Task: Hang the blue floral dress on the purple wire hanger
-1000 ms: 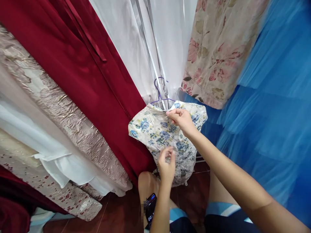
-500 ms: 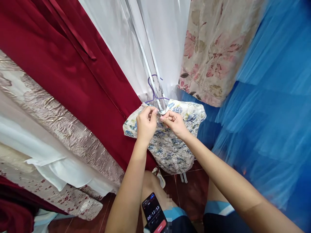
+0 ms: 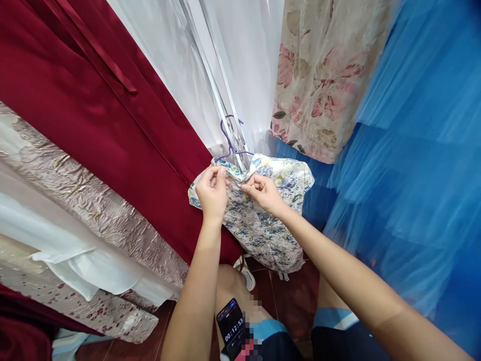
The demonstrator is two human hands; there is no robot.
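A white blouse with blue flowers (image 3: 270, 220) hangs in front of me on a purple wire hanger (image 3: 230, 140). At the bottom of its neckline, my right hand (image 3: 265, 194) is closed, pinching the fabric edge between thumb and forefinger. My left hand (image 3: 213, 193) lies over the left part of the neckline, thumb and forefinger pressed together. What is between those left fingertips, if anything, is too small to make out. The hanger's hook is by the pale metal bars (image 3: 221, 95) behind the blouse.
Long garments hang around: dark red cloth (image 3: 124, 135), white fabric (image 3: 158, 45), a pink-flowered beige piece (image 3: 319, 100) and blue tulle (image 3: 409, 175). Textured pale cloth (image 3: 124, 205) hangs at left. A phone (image 3: 233, 328) running a timer rests on my thigh, above red floor tiles (image 3: 293, 291).
My left hand has moved left, away from the right hand, and more of the neckline shows between them. The right hand stays at the neckline. The view has shifted slightly.
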